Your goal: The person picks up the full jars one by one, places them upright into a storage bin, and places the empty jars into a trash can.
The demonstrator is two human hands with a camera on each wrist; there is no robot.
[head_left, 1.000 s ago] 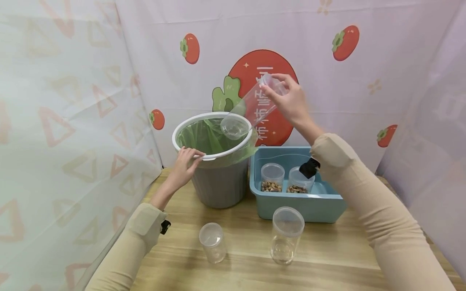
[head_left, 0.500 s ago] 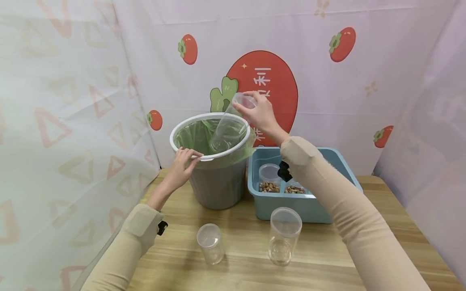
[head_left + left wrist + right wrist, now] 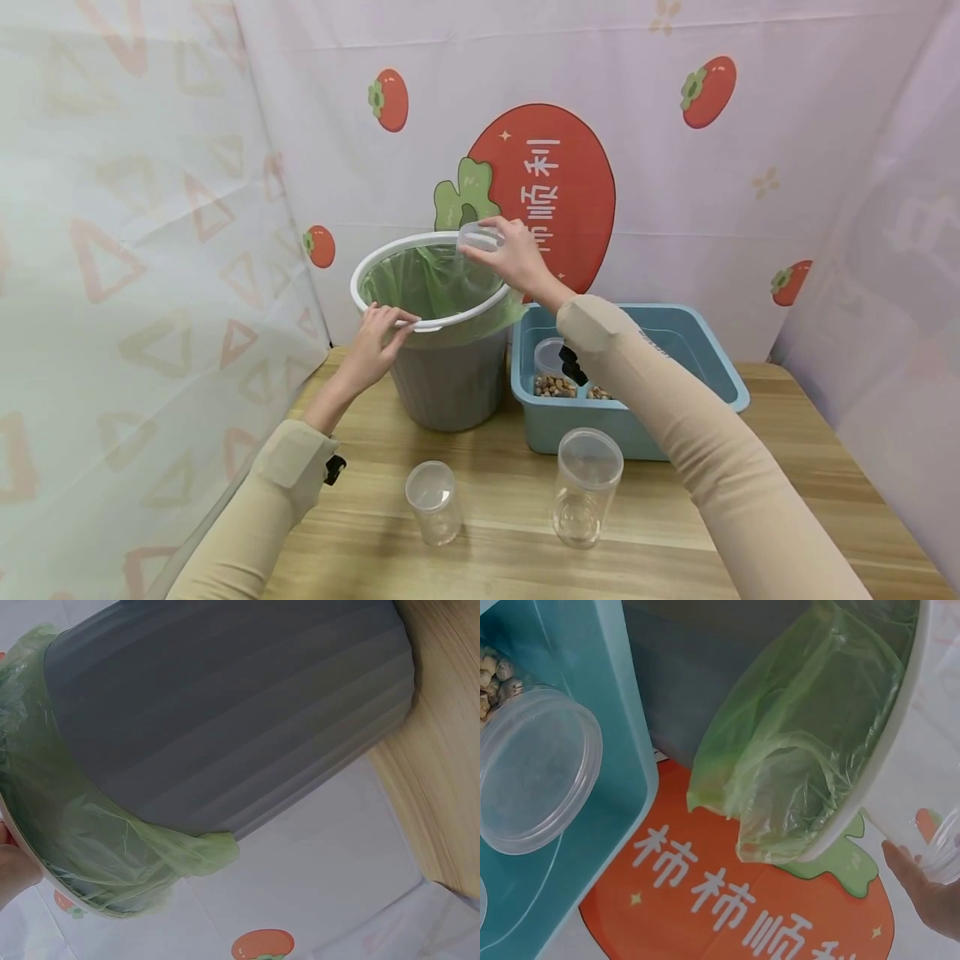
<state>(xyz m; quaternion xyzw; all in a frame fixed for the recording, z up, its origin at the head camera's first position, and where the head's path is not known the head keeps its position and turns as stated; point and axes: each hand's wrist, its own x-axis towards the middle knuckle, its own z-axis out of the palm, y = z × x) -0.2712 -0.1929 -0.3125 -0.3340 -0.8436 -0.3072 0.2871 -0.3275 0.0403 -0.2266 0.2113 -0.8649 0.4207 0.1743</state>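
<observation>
Your right hand [image 3: 517, 255], stretched forward, pinches a clear jar [image 3: 476, 242] by its top, at the far right side of the bin [image 3: 450, 383]; your left hand [image 3: 377, 343] grips the bin's near rim.

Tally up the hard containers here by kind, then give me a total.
Grey bin: 1
Blue tub: 1
Clear jars on the table: 2
Jars with nut-like pieces in the tub, one mostly hidden: 2
Clear jar in the right hand: 1
Total: 7
</observation>
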